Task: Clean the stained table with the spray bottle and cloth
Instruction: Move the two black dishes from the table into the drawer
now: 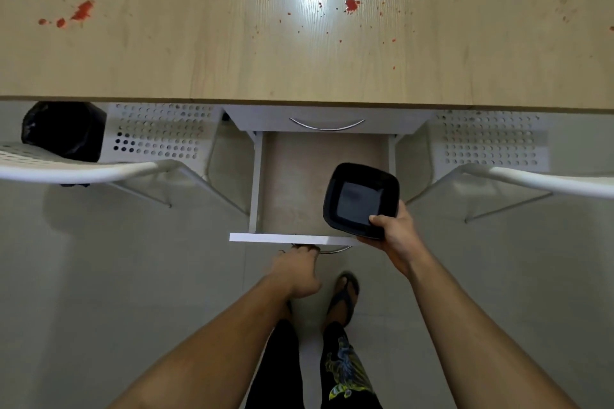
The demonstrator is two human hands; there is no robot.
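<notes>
Table [232,53] stained and unwiped; spray bottle and cloth nowhere in view.

We record the wooden table across the top of the view, spattered with red stains [351,4] from end to end. Below its near edge an open drawer [292,189] stands pulled out, with a white chair [86,169] to either side. Over the drawer's right half our right hand [395,229] pinches a black square dish [360,201] by its near corner, thumb on the rim. Our left hand [299,269] is curled at the drawer's handle [332,250]. We judge the dish rigid, light and somewhat slick, best held by the rim. The tabletop looks hard and smooth, so it should wipe readily.
</notes>
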